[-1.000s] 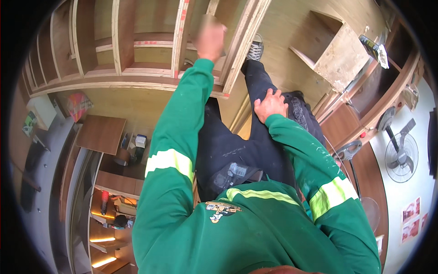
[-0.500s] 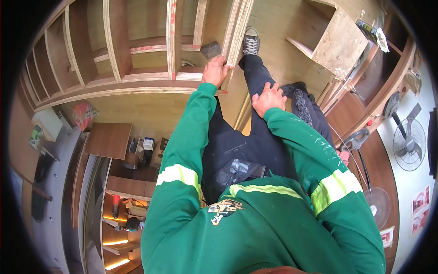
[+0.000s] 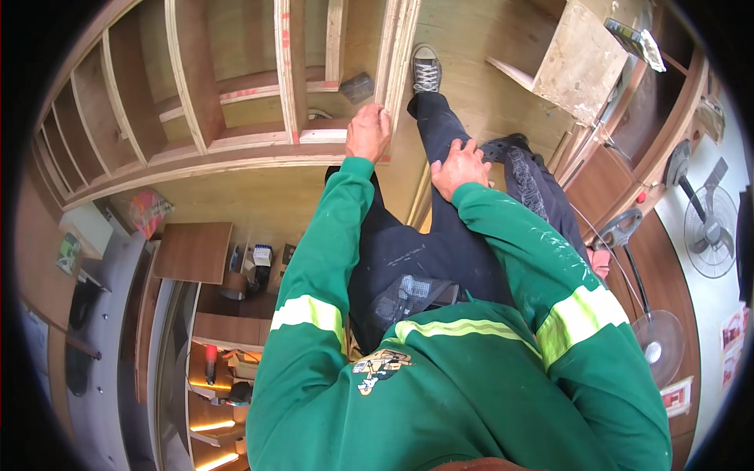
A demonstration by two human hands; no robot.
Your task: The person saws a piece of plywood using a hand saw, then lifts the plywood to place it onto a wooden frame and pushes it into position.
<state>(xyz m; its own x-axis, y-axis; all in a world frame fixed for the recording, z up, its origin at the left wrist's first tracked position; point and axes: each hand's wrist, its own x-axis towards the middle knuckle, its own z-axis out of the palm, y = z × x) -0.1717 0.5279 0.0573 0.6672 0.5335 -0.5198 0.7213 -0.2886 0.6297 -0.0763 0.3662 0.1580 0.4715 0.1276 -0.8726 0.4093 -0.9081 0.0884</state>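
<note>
A long plywood frame (image 3: pixel 287 78) with several crosspieces spans the upper left. My left hand (image 3: pixel 369 132) is closed over its near right corner, with the fingers together and bent down over the edge; the fingertips are partly hidden. My right hand (image 3: pixel 461 169) lies on my right leg near the knee, with its fingers apart and nothing held. Inside the frame, just beyond my left hand, is a small dark flat block (image 3: pixel 357 87). My outstretched foot in a dark canvas shoe (image 3: pixel 426 71) rests on the floor beside the frame's right end.
A paint-stained wooden box (image 3: pixel 577 63) stands at the upper right. Further right are a standing fan (image 3: pixel 707 224) and another fan's round guard (image 3: pixel 658 345). A brown panel (image 3: pixel 194 251) and a cabinet with lit shelves (image 3: pixel 216 385) are at the left.
My left hand's fingers have drawn together and turned down over the frame's corner. My right hand stays on the leg. The whole view has shifted slightly.
</note>
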